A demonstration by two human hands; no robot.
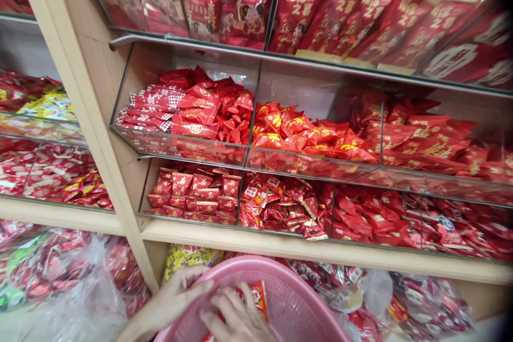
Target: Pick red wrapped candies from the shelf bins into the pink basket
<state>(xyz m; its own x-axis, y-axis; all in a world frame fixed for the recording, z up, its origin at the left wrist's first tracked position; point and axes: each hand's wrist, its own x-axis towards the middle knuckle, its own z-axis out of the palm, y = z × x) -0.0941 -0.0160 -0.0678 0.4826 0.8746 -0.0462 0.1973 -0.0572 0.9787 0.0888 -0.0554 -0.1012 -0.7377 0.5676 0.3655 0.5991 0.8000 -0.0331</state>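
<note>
A pink plastic basket with a mesh wall is at the bottom centre, cut off by the lower edge. Over its left rim is my left hand, fingers bent, the fingertips reaching toward the inside; whether it grips the rim is unclear. Inside the basket my right hand rests with curled, slightly blurred fingers on a red and orange packet. Part of the packet is hidden under the fingers, and I cannot make out whether they grip it.
Wooden shelving with clear acrylic bins of red-wrapped sweets rises in front. Bagged sweets lie below on the right, and more in clear plastic bags on the left. Yellow packets sit behind the basket.
</note>
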